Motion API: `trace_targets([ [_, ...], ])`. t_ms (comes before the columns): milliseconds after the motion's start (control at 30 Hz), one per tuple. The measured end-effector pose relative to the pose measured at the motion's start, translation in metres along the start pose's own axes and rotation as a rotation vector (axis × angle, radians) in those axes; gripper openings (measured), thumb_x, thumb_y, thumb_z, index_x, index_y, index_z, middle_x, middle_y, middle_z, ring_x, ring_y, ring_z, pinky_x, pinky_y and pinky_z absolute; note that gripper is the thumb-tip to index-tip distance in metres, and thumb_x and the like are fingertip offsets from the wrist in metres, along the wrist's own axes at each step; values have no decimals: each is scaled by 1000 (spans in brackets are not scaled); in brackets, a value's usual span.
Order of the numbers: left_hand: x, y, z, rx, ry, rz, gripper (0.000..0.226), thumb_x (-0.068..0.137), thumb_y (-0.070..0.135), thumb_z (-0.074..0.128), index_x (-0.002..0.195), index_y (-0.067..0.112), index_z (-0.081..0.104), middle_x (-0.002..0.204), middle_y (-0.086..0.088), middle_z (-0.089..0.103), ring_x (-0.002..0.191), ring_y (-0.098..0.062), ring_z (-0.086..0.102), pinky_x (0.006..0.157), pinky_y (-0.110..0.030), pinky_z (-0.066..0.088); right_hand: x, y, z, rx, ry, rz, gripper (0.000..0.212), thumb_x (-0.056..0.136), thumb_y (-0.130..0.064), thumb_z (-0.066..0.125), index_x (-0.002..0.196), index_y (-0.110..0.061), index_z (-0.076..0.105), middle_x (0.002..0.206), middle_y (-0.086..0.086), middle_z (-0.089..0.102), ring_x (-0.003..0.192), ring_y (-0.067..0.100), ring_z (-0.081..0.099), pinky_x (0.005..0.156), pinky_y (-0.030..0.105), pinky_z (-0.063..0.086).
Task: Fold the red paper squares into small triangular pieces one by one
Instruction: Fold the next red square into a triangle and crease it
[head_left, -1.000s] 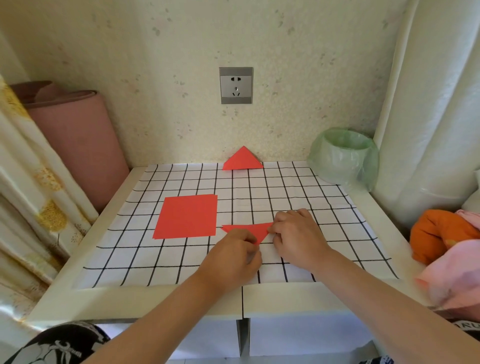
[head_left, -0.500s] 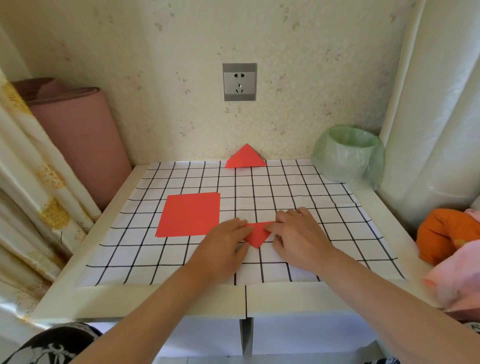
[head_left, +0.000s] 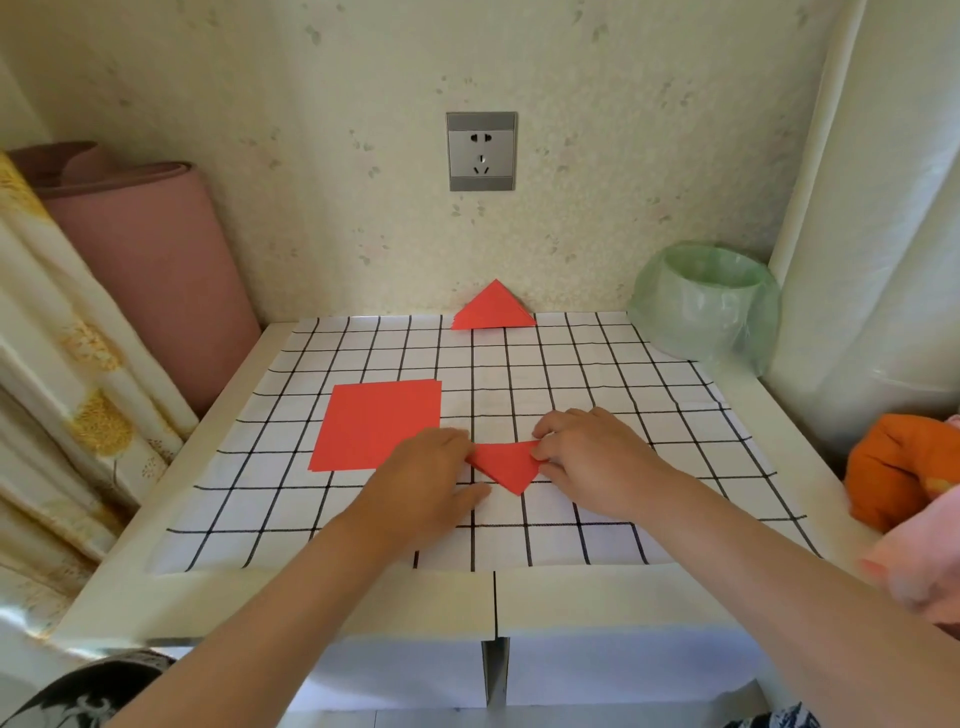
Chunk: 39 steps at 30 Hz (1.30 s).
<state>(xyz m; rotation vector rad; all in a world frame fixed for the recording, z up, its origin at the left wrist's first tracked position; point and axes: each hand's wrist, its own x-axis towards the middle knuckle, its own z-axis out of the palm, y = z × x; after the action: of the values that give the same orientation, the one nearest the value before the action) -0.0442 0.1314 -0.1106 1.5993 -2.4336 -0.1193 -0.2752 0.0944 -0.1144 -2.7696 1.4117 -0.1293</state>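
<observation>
Red paper triangle (head_left: 506, 467) lay flat on the grid sheet (head_left: 597, 374) between your two hands, its long edge away from you and its point toward you. Your left hand (head_left: 426, 478) rested palm down on the sheet, with its fingers laid over the triangle's left corner and pressing on it. The thumb stretched out on the sheet below, apart from the paper. Your right hand (head_left: 587, 457) had its fingers curled over the right corner and pinched that corner against the thumb.

Just left of your left hand, and partly hidden under it at the near right corner, lay the red paper square (head_left: 382, 423), flat and unfolded; I could not tell whether it was one sheet or several. At the far edge of the sheet, leaning against the wall under the wall socket (head_left: 481, 150), stood the pile of finished triangles (head_left: 493, 309), point up.

The sheet covered most of the white table (head_left: 311, 597). A small bin lined with a green bag (head_left: 706, 306) stood at the far right corner. A rolled pink mat (head_left: 140, 260) stood upright left of the table, beside a patterned curtain (head_left: 62, 374). An orange cloth (head_left: 893, 467) and a pink cloth (head_left: 924, 561) lay at the right edge.
</observation>
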Motion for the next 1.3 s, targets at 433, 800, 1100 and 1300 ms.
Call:
trace_targets([
  [433,27,0,10,-93,77,201,31,94,48,43,100,26,65,86,11,62,83,-11,55,69,-32,49,6,4,-5,68,39,-7,30,90,-51,59,115,-37,65,105,-15,62,97,12,56,86,38,42],
  [800,39,-17,-37,-1093,-392,-272,22,102,13,48,110,4,67,103,-7,76,90,-26,74,80,-34,59,19,3,-40,939,148,360,15,93,-15,66,86,-23,77,82,4,75,71,11,66,75,28,53],
  [1100,35,-20,-46,-1206,-589,-315,31,102,25,48,117,2,64,109,-12,73,86,-24,71,84,-35,58,22,-7,-48,1124,95,483,13,93,-26,68,89,-19,77,82,8,76,70,16,70,73,32,54],
  [1300,41,-12,-41,-1163,-230,-345,25,98,28,57,109,11,72,100,-7,76,90,-20,72,82,-31,59,22,-12,-51,1068,-27,428,15,93,-24,67,89,-14,78,82,16,75,66,11,65,69,28,49],
])
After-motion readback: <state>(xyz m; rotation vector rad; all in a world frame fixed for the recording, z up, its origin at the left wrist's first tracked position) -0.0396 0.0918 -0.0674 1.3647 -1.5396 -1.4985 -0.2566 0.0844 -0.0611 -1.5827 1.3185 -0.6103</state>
